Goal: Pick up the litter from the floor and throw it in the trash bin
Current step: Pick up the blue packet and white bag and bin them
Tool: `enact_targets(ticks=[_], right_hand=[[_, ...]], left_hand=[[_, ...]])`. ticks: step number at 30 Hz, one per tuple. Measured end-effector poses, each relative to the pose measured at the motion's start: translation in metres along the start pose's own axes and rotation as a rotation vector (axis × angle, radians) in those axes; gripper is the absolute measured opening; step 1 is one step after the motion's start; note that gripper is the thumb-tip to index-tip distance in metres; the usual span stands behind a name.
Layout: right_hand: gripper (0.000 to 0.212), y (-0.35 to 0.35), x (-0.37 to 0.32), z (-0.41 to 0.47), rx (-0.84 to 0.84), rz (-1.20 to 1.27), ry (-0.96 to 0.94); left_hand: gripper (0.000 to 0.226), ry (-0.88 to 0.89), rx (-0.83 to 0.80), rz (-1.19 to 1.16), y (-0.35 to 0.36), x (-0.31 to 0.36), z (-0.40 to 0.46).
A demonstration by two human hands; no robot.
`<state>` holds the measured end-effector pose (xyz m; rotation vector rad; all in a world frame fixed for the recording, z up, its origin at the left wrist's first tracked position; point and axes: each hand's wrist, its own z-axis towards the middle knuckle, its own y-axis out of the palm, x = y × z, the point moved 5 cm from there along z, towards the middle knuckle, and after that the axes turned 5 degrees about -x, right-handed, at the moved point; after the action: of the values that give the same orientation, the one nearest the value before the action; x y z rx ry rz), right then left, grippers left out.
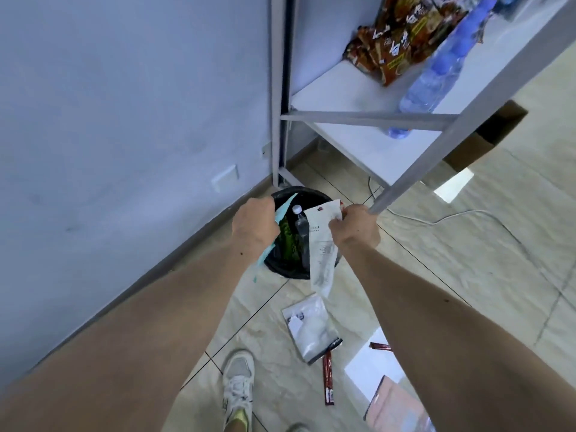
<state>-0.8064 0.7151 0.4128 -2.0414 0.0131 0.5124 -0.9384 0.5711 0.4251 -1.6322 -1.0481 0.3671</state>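
A black-lined trash bin (282, 269) stands on the floor by the wall, with a clear bottle (300, 226) and green wrappers (288, 241) inside. Over its left rim my left hand (254, 227) grips a light blue wrapper (282, 212). Over the right rim my right hand (355, 227) pinches a long white paper strip (322, 251) that hangs down past the bin. On the tiles nearer me lie a white plastic pouch (311, 328), a dark red sachet (328, 378), a second red sachet (380, 347) and a pink package (394, 403).
A grey metal shelf frame (436, 148) stands right behind the bin; its leg ends next to my right hand. Snack bags (396, 42) and water bottles (436, 76) sit on it. A white cable (436, 220) runs across the floor. My shoe (238, 388) is below.
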Motion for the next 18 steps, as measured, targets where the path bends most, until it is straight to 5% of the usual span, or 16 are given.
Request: enact_targets(ticks=[8, 18], right_hand=[[0.031, 0.033, -0.021, 0.039, -0.182, 0.006, 0.04], [0.021, 0.02, 0.017, 0.031, -0.386, -0.159, 0.127]], left_hand=[[0.032, 0.103, -0.194, 0.103, 0.014, 0.006, 0.061], [0.021, 0.136, -0.319, 0.296, 0.009, 0.002, 0.065]])
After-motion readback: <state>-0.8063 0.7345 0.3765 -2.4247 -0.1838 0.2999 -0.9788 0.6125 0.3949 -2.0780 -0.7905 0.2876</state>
